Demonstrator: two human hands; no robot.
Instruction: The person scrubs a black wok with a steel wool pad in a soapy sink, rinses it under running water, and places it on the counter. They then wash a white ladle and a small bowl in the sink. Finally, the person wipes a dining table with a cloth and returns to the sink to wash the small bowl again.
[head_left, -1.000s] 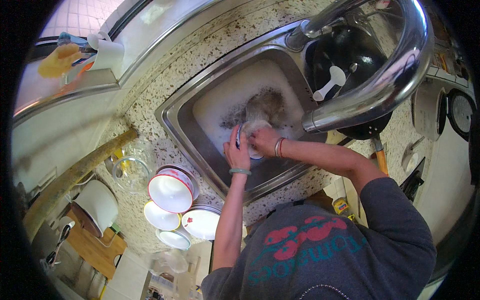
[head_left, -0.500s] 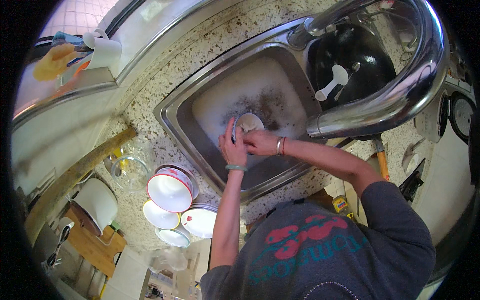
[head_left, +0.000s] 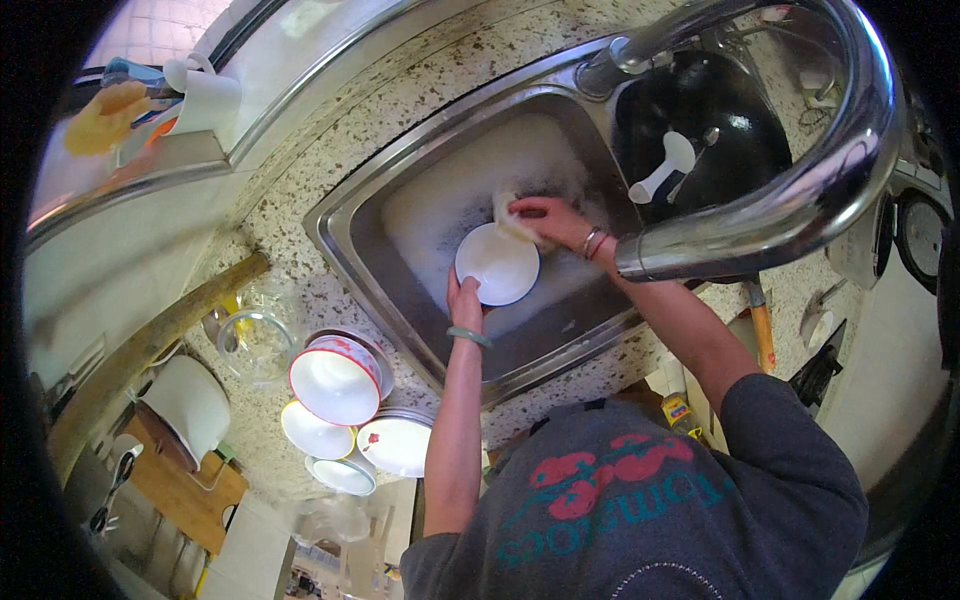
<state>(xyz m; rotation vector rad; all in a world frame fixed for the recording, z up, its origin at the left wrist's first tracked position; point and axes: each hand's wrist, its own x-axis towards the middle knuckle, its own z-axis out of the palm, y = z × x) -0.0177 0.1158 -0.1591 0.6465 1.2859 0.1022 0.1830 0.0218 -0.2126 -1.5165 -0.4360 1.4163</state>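
Note:
My left hand (head_left: 466,297) grips the near-left rim of a white bowl (head_left: 497,265) with a thin dark blue edge, thumb on the inside. The bowl is tilted so its inside shows, above the soapy water in the steel sink (head_left: 350,215). At the bowl's far-right edge, my right hand (head_left: 562,224) is closed on a pale, wet-looking cloth (head_left: 508,216), which reaches over the rim. White foam (head_left: 420,205) covers much of the water behind the bowl.
A thick chrome faucet (head_left: 760,235) arches over the right side, close to my right forearm. Below it, a black wok (head_left: 700,105) holds a white scoop (head_left: 676,158) and a spoon (head_left: 704,146). Left of the sink stand a red-rimmed bowl (head_left: 335,388), more bowls, plates (head_left: 397,447) and clear glassware (head_left: 240,345).
The bowl has come up and its inside now faces more upward. My right hand has moved from inside the bowl to its far-right rim with the cloth; my left hand has shifted nearer.

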